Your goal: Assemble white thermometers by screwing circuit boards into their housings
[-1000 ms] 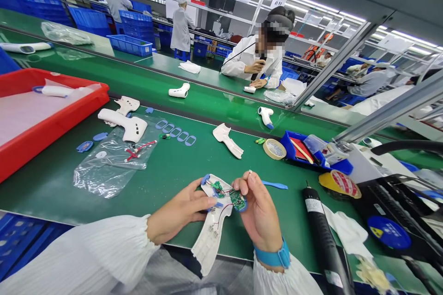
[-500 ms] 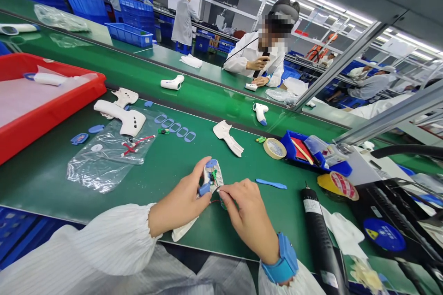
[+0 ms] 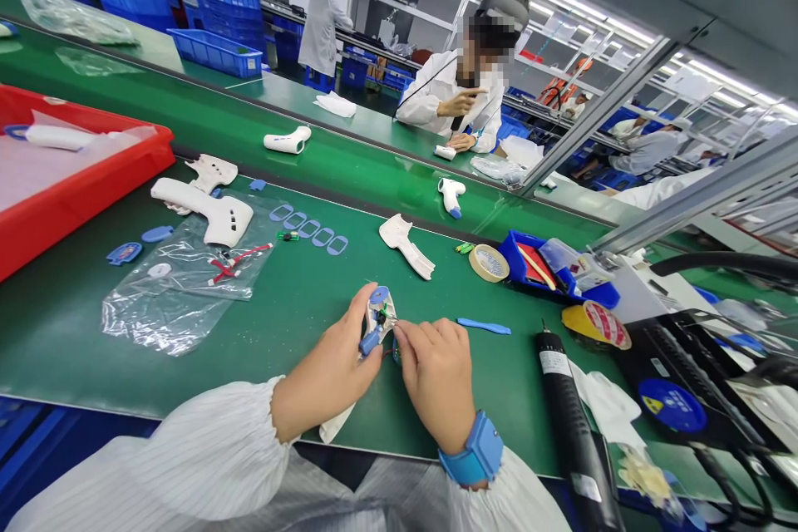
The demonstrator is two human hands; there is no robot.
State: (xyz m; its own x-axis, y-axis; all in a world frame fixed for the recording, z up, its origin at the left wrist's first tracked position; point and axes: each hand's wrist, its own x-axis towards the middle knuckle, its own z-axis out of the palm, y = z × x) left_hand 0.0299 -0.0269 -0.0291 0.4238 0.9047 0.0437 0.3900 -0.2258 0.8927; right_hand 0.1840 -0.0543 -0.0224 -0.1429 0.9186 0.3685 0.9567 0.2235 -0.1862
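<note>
At the far left stands a red tray (image 3: 150, 148) with a white device lying in it. Near it on the green table (image 3: 299, 312) are blue caps (image 3: 125, 253), then a clear plastic bag (image 3: 150, 316), with red-wired leads (image 3: 228, 268) on top and a pistol-shaped shell (image 3: 228, 220) across its upper edge. Just right of the bag, blue oval rings (image 3: 308, 230) lie in a slanting row.

The person's left hand (image 3: 330, 366) is curled firmly around an open housing half (image 3: 387, 303) near the table's front edge, thumb beside a blue button piece (image 3: 370, 341); the handle pokes out beneath the palm. At the housing's right side, the right hand (image 3: 440, 374) has thumb and forefinger pinched together on what looks like a thin wire (image 3: 393, 321) (the tips are too small to be sure). Beyond both hands rests a loose half-shell (image 3: 406, 245). Farther right lie a blue pry tool (image 3: 485, 326), a tape roll (image 3: 490, 263), a blue bin (image 3: 512, 253) and a black electric screwdriver (image 3: 573, 424).
</note>
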